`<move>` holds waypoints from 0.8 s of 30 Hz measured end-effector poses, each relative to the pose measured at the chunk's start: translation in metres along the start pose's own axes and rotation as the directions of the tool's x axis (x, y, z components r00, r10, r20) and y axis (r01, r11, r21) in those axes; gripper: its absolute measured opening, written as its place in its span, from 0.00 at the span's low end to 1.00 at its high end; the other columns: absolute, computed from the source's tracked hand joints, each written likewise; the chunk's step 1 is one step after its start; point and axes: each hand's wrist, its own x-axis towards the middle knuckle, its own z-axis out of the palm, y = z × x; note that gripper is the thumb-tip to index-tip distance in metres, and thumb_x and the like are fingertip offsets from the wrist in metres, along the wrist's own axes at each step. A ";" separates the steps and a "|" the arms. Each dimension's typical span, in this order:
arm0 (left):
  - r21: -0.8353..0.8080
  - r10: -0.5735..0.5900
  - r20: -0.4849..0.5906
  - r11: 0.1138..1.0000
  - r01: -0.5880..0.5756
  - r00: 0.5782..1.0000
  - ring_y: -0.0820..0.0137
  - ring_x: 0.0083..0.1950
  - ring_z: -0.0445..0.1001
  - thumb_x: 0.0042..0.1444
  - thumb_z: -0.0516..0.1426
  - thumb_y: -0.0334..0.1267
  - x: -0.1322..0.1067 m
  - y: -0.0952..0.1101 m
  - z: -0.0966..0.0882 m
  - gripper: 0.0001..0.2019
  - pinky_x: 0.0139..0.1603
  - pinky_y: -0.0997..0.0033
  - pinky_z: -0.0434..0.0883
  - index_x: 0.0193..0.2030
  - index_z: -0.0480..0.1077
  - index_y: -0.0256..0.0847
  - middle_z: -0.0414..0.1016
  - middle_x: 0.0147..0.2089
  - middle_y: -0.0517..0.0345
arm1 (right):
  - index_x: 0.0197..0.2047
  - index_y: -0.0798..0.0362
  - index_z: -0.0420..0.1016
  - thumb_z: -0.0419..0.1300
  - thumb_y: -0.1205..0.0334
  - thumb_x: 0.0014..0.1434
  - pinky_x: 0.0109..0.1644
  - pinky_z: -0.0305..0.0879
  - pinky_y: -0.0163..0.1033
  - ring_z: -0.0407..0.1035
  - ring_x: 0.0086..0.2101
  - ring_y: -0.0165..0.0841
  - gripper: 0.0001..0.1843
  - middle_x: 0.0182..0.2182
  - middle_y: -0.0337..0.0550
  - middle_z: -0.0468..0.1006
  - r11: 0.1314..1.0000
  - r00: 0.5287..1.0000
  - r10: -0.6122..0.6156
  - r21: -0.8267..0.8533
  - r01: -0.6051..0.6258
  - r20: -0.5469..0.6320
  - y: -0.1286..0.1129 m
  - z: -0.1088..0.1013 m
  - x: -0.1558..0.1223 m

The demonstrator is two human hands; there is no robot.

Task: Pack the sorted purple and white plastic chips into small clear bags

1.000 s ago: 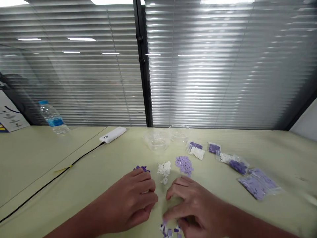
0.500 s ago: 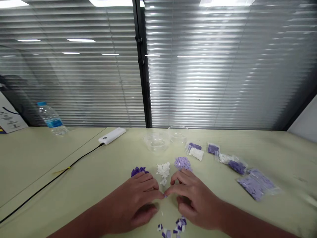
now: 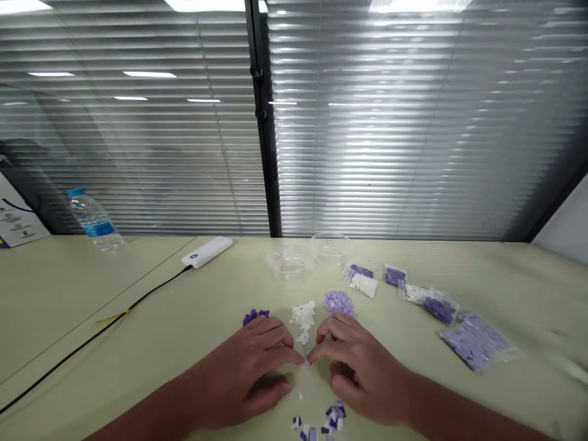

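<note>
My left hand (image 3: 255, 367) and my right hand (image 3: 358, 370) rest on the pale green table (image 3: 184, 318), fingertips meeting at a tiny purple tile (image 3: 306, 362) that both pinch. Beyond the fingers lie three sorted heaps: dark purple tiles (image 3: 255, 316), white tiles (image 3: 303, 315) and light purple tiles (image 3: 339, 302). A mixed scatter of purple and white tiles (image 3: 324, 422) lies between my wrists near the bottom edge.
Two clear plastic cups (image 3: 291, 264) (image 3: 331, 248) stand behind the heaps. Small bags of tiles (image 3: 362, 280) (image 3: 434, 301) (image 3: 478, 346) lie to the right. A white power bank (image 3: 206, 251) with a black cable (image 3: 92, 340) and a water bottle (image 3: 94, 220) are at the left.
My right hand rose from the mixed scatter and came forward; its fingertips met those of my left hand. The view shifted slightly. Little differs over the last half second.
</note>
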 end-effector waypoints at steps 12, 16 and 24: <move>0.153 0.096 -0.044 0.984 -0.088 0.994 0.77 0.53 0.68 0.64 0.56 0.45 -0.002 -0.001 0.000 0.17 0.56 0.72 0.61 0.58 0.66 0.65 0.73 0.52 0.70 | 0.45 0.49 0.78 0.56 0.81 0.46 0.48 0.59 0.45 0.64 0.44 0.37 0.26 0.44 0.42 0.72 0.999 0.999 -0.036 -0.039 0.036 0.003 0.001 0.001 -0.002; 0.206 0.126 -0.066 0.972 -0.110 0.990 0.76 0.52 0.68 0.63 0.56 0.51 -0.003 0.002 -0.002 0.15 0.55 0.71 0.60 0.56 0.68 0.63 0.73 0.50 0.70 | 0.45 0.50 0.78 0.56 0.81 0.48 0.47 0.58 0.45 0.64 0.44 0.37 0.25 0.44 0.43 0.72 0.997 0.999 -0.052 -0.051 0.051 -0.002 0.001 0.003 -0.003; 0.157 0.098 -0.042 0.984 -0.090 0.994 0.77 0.51 0.69 0.62 0.57 0.53 -0.002 0.000 -0.005 0.16 0.55 0.73 0.61 0.55 0.68 0.63 0.73 0.51 0.70 | 0.44 0.50 0.79 0.56 0.81 0.48 0.49 0.59 0.44 0.64 0.45 0.36 0.24 0.45 0.42 0.72 0.994 0.994 -0.108 -0.029 0.109 0.007 0.000 0.001 -0.004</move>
